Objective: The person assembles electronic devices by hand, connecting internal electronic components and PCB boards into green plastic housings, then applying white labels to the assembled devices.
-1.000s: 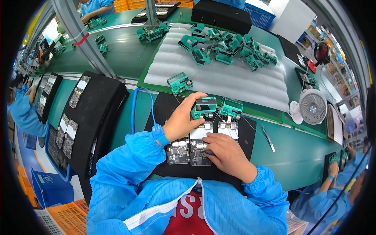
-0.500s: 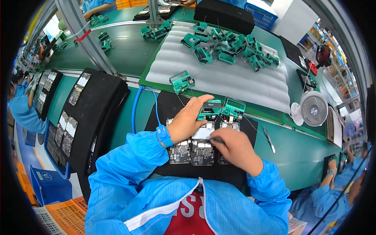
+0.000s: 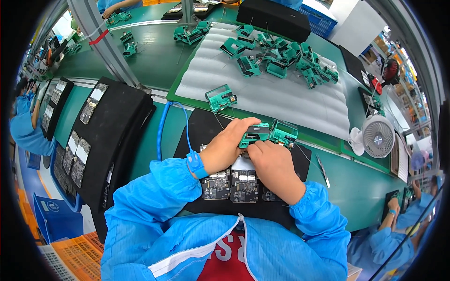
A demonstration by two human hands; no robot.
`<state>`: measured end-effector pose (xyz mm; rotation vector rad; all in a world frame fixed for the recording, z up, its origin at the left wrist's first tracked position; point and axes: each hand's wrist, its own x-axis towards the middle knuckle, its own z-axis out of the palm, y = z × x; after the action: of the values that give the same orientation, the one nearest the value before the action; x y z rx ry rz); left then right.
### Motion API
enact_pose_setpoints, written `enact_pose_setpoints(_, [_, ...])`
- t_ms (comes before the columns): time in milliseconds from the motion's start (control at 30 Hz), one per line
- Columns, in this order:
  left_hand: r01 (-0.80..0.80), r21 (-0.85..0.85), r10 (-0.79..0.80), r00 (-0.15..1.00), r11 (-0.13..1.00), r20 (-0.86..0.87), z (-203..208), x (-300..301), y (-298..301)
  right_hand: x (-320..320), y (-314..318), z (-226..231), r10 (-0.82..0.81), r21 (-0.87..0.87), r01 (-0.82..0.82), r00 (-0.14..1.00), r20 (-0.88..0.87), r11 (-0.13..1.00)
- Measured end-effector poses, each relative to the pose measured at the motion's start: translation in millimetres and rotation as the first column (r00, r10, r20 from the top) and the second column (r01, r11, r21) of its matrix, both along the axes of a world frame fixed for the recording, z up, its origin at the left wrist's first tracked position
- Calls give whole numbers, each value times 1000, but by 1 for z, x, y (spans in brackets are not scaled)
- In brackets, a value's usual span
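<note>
My left hand, with a blue wrist strap at its wrist, is closed round the left side of a green plastic housing. The housing rests at the top end of a middle circuit board. My right hand has its fingers bent and pressed together at the housing's lower edge, over that board; whatever they pinch is hidden. Touching on the right is a second green housing. Another circuit board lies to the left, and a third is partly under my right hand. All lie on a black mat.
A single green housing and a pile of several more sit on a white padded sheet. Tweezers and a small white fan are at right. Boards lie on a black foam block at left. Co-workers sit both sides.
My right hand has moved up and slightly left from over the middle board to the lower edge of the housing. My left hand keeps its hold. The whole view has shifted slightly.
</note>
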<state>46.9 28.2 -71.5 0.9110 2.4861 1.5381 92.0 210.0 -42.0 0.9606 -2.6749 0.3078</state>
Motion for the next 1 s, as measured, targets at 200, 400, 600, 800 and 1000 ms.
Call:
enact_pose_setpoints(200, [5, -30, -5, 1000, 1000, 11, 5, 1, -2, 2, -5, 3, -36, 68, 37, 999, -16, 997])
enact_pose_setpoints(400, [166, -57, -171, 979, 985, -109, 29, -19, -30, 0, 11, 6, -38, -102, 46, 996, 84, 994])
enact_pose_setpoints(600, [-456, 12, 437, 845, 890, -310, -6, -69, -62, 51, 9, 68, 594, -844, 131, 655, 468, 521])
enact_pose_setpoints(800, [-605, -247, 499, 779, 757, -380, -21, -80, -48, 84, -7, 134, 942, -990, -125, 320, -96, -58])
enact_pose_setpoints(1000, [-580, -245, 476, 796, 777, -374, -21, -79, -51, 100, 11, 123, 961, -994, -105, 276, -37, -8])
